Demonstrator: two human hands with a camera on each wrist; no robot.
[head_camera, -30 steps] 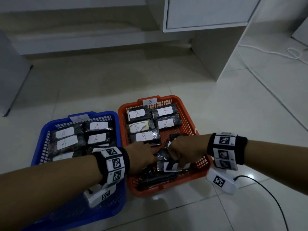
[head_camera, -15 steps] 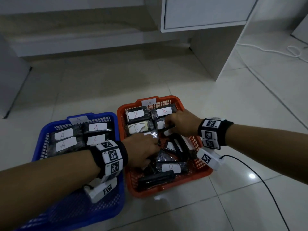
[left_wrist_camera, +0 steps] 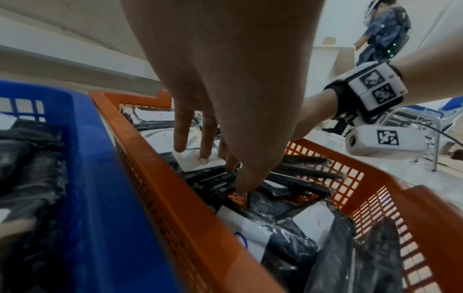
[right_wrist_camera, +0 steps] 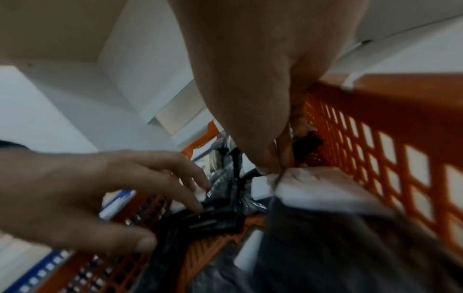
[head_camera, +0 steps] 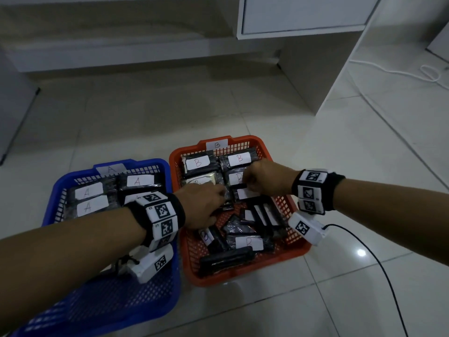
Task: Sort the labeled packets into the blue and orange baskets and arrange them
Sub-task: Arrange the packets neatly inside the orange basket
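Note:
The orange basket point(head_camera: 243, 276), tagged B, holds two neat back rows of black packets with B labels and a loose jumble at the front. My right hand point(head_camera: 247, 188) pinches the edge of one white-labelled packet point(head_camera: 245, 193) just in front of the right-hand row; the right wrist view shows the pinch point(right_wrist_camera: 273, 168) on that packet point(right_wrist_camera: 320, 188). My left hand point(head_camera: 218, 200) reaches into the basket's middle, its straight fingers point(left_wrist_camera: 204, 156) touching a B-labelled packet point(left_wrist_camera: 195, 164). The blue basket point(head_camera: 136, 164), tagged A, holds several A packets.
The two baskets stand side by side on a pale tiled floor. A white cabinet point(head_camera: 303, 76) rises behind the orange basket. A white cable point(head_camera: 413, 74) lies at far right, and a black cable point(head_camera: 379, 263) trails from my right wrist. A person point(left_wrist_camera: 383, 33) stands far off.
My right hand carried a white-labelled packet from the front of the orange basket back to the right-hand row. My left hand stayed in the basket's middle, edging slightly backward.

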